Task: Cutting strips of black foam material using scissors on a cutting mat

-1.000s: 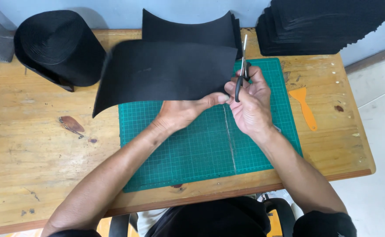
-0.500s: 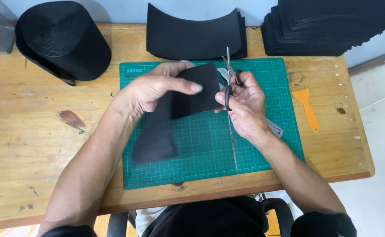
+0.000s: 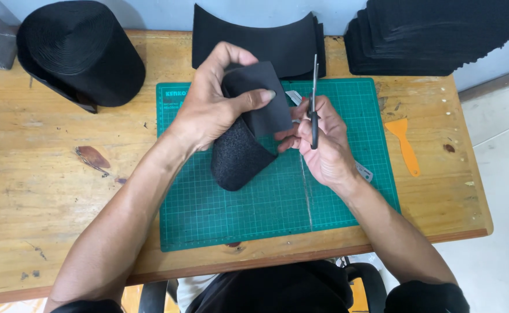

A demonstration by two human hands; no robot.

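Observation:
My left hand (image 3: 211, 107) grips a black foam sheet (image 3: 245, 136) that is bent into a fold above the green cutting mat (image 3: 248, 203). The sheet's lower end curls down toward the mat. My right hand (image 3: 321, 139) holds black-handled scissors (image 3: 313, 101) with the closed blades pointing up and away from me, right beside the sheet's right edge. A metal ruler (image 3: 363, 170) lies on the mat, mostly hidden under my right hand.
A wooden table (image 3: 45, 191) carries a large black roll (image 3: 80, 55) at the back left, a pile of curved black pieces (image 3: 260, 40) at the back centre and a tall stack of black sheets (image 3: 434, 35) at the back right. An orange scraper (image 3: 404, 145) lies right of the mat.
The flat black sheet has been swung round and folded over in my left hand, which rose above the mat. The scissors went from open blades to closed and stayed near the sheet's edge.

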